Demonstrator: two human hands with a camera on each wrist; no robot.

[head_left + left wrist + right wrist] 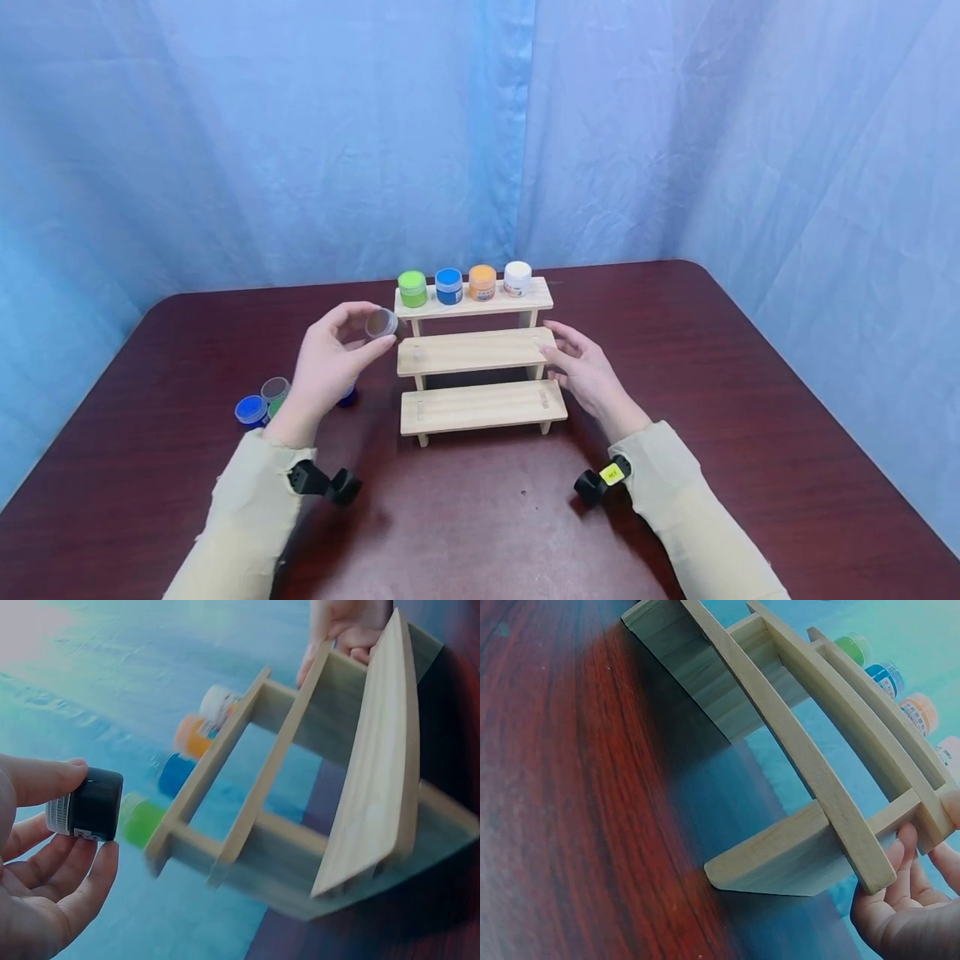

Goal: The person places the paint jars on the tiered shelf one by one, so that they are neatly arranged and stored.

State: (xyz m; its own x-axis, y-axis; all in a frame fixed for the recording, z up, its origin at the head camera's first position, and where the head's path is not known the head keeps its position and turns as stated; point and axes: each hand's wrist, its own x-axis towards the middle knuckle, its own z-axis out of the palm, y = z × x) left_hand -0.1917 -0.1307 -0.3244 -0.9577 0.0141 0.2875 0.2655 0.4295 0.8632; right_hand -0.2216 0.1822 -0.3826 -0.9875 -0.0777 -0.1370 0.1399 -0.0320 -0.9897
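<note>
My left hand (327, 360) pinches a small dark paint jar (382, 323) between thumb and fingers, just left of the wooden three-step stand (480, 353). In the left wrist view the jar (96, 804) is tilted on its side, looks black, and has a clear ribbed lid. My right hand (588, 373) grips the right end of the stand's middle step, thumb on top and fingers beneath. Along the top step stand a green jar (412, 289), a blue jar (448, 287), an orange jar (482, 283) and a white jar (517, 279).
Left of the stand, partly behind my left forearm, are a blue-lidded jar (251, 410), a dark-lidded jar (275, 388), a green jar (276, 407) and another dark blue jar (348, 397). The dark red table (480, 517) ends at a blue curtain (337, 142).
</note>
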